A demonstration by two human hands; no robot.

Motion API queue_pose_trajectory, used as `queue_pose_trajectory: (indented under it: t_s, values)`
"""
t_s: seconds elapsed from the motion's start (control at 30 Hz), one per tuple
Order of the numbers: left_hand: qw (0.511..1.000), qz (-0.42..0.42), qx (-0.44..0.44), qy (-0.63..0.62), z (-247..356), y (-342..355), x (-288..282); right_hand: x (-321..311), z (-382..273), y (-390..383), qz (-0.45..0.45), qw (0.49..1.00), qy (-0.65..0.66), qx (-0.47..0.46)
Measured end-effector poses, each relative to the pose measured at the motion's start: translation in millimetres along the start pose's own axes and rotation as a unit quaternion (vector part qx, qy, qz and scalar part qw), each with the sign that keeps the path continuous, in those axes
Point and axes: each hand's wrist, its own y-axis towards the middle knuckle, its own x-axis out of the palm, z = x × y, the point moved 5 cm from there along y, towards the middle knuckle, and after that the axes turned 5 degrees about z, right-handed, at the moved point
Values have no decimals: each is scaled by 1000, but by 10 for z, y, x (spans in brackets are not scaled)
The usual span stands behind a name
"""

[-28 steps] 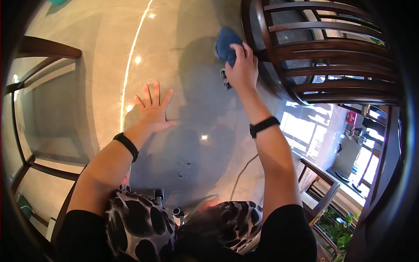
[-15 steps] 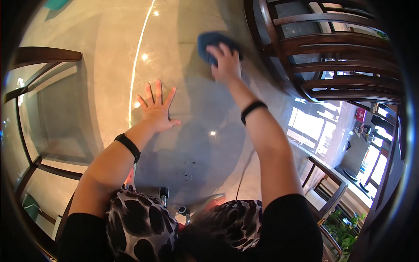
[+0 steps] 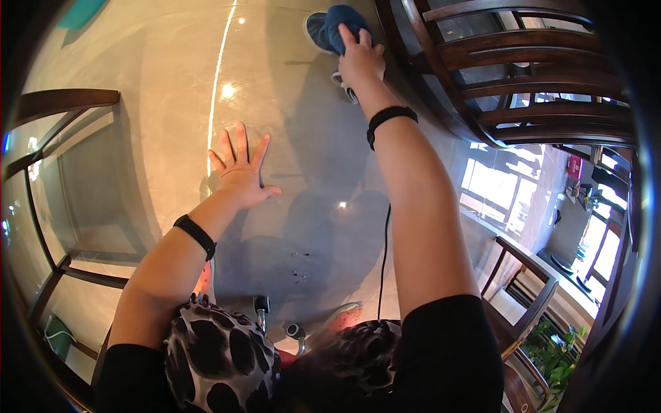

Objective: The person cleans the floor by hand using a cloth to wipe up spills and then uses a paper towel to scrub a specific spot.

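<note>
My left hand (image 3: 239, 180) lies on the smooth grey floor (image 3: 275, 138), palm down and fingers spread, holding nothing. Farther off to the right, my right hand (image 3: 361, 65) grips a bunched blue cloth (image 3: 344, 27) with a pale edge, held down on the floor. The fingers rest over its top, and part of the cloth shows below the palm. Both wrists carry black bands. Small dark bits (image 3: 299, 277) lie on the floor in front of my knees.
A dark slatted wooden chair (image 3: 530, 51) stands close to the right hand. Another dark wooden frame (image 3: 69, 103) is at the left. A black cable (image 3: 384, 261) runs along the floor by my right arm. Chrome fittings (image 3: 261, 306) show between my legs; a leafy plant (image 3: 558, 351) is lower right.
My right hand has moved farther away with the blue cloth, and the arm is straighter. The left hand has stayed in nearly the same place, still spread.
</note>
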Motion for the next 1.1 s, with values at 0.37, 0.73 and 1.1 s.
queue_pose_trajectory:
  t_s: [0.37,0.73,1.1]
  values:
    - [1000,7,2,-3,-73,-6,20,4,888,-779,-117,986,-81,85]
    - [1000,-20,-4,4,-5,-3,-14,111,2480,-2113,-198,959,39,198]
    - [999,-10,0,45,149,15,-62,243,3672,-2282,43,729,369,574]
